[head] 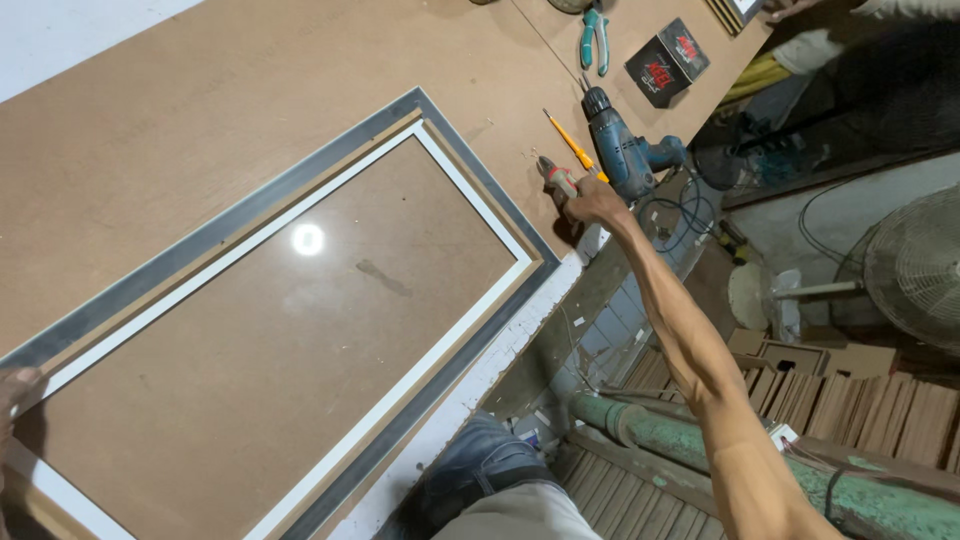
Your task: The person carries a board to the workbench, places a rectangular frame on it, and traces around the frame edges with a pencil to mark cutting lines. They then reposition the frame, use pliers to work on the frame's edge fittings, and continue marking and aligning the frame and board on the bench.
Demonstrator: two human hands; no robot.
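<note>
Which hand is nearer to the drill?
Right. The right hand grips a red-handled tool just beside the drill; the left hand rests on the frame corner, far across the table.

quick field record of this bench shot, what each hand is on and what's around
right hand: stretched out to the bench edge, fingers closed on a red-handled tool; its kind is unclear
left hand: only partly in view at the left edge, resting on the picture frame
frame: grey outer border, white inner strip, brown panel showing a light glare
beside right hand: blue power drill, orange screwdriver
farther back: teal-handled pliers, black box
surface: brown workbench
</note>
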